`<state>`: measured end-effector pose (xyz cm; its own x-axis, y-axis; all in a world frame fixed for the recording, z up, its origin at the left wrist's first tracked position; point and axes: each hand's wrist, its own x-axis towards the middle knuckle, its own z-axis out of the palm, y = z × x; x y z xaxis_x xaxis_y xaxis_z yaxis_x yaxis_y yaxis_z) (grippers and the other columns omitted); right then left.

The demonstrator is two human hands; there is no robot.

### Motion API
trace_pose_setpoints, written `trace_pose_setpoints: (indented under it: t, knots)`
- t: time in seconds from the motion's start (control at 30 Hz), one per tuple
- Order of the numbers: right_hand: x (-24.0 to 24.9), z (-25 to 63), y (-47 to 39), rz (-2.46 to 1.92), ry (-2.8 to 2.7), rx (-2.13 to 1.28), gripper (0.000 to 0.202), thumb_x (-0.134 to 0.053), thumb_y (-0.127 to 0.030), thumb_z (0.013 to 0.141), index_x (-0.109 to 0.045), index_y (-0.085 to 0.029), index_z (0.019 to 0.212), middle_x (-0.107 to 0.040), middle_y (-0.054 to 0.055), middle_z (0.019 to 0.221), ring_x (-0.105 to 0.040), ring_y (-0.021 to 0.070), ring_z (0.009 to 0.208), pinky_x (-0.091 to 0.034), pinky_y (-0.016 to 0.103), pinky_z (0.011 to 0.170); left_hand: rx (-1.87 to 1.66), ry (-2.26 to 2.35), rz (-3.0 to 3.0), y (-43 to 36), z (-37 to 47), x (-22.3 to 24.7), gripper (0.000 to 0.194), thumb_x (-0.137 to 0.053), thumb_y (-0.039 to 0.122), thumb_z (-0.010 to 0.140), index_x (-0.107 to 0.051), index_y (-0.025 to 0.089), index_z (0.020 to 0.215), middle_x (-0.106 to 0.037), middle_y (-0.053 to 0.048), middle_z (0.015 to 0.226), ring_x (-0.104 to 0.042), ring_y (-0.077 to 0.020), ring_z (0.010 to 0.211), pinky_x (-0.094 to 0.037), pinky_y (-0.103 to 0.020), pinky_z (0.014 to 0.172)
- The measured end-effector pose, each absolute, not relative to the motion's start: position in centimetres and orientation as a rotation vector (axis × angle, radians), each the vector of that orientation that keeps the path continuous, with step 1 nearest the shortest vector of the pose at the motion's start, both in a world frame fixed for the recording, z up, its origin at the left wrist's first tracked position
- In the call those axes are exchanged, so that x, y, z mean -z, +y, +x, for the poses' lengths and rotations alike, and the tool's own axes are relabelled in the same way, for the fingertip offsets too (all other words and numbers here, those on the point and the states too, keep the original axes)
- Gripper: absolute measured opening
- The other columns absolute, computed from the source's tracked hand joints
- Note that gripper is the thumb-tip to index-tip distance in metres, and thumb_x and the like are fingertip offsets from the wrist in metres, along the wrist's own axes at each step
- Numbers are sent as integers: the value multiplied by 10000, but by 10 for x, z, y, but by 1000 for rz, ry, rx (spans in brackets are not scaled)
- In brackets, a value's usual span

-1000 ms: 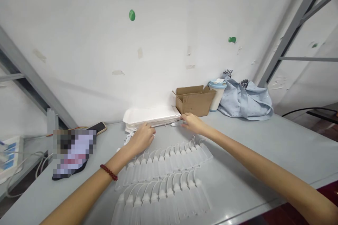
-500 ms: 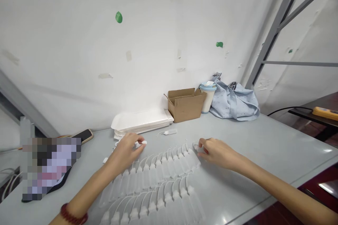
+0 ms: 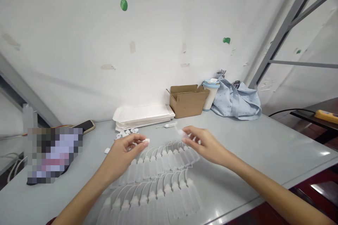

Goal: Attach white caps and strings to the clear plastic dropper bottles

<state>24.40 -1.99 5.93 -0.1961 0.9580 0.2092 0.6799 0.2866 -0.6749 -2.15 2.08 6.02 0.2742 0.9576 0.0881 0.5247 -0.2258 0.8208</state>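
Note:
My left hand pinches a small white cap between thumb and fingertips. My right hand is closed on a small translucent bottle, blurred and partly hidden by the fingers, its white top pointing left. Below both hands lie two rows of similar translucent bottles, a back row and a front row, each bottle with a thin curved strip at its white neck. Beyond my left hand is a little heap of white caps, and a lone white piece lies left of that hand.
A single bottle lies before a stack of white envelopes. Along the wall stand an open cardboard box, a lidded cup and a light blue cloth bag. A phone and a pixelated item are at left.
My right hand has lifted a bottle off the table and moved left and slightly up. The left hand, still pinching the cap, has shifted slightly. The view has tilted a little downward.

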Motion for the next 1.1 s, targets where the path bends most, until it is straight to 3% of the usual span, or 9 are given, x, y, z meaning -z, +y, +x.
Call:
trace_pose_setpoints:
  t: [0.27,0.4,0.63,0.8,0.93,1.1]
  knots:
    - [-53,190,6,-1010,-1965,-1157,247,-474,-321,901,-625,-152,999,-605,38,900,-528,115,702,-421,236,644,-767,1126,1635,20,-20,-59,256,-624,415,749,-632,184,858,-643,-1,708,-556,-138,623,-454,-260,610]
    - [-47,190,3,-976,-1954,-1168,263,-451,-330,918,-649,-169,982,-615,37,937,-529,135,812,-407,248,721,-776,1035,1581,21,-20,-57,240,-629,385,756,-632,177,875,-650,-16,747,-553,-136,651,-452,-258,615]
    - [-40,186,-6,-1031,-1849,-1146,356,-404,-414,929,-642,-153,969,-567,13,765,-448,109,633,-357,224,584,-751,1008,1619,14,-18,-58,226,-625,384,760,-629,182,863,-634,-10,711,-550,-140,646,-456,-258,621]
    - [-36,186,-11,-1095,-1870,-977,365,-377,-411,941,-636,-154,918,-585,20,775,-499,130,698,-380,240,658,-796,1071,1727,8,-11,-55,236,-625,415,744,-620,192,820,-580,8,658,-554,-148,629,-472,-268,620]
    - [-38,188,-16,-1090,-1969,-903,389,-339,-403,953,-626,-155,866,-492,-12,665,-437,113,617,-348,230,604,-832,1082,1751,3,-7,-53,235,-610,420,755,-619,190,803,-567,3,695,-549,-136,599,-492,-261,589]
    - [-47,190,-21,-1069,-1965,-1078,380,-345,-419,946,-575,-155,799,-384,-37,622,-332,92,560,-301,229,561,-749,963,1796,-2,-10,-56,229,-596,410,785,-634,185,800,-585,-18,758,-557,-125,569,-516,-253,561]
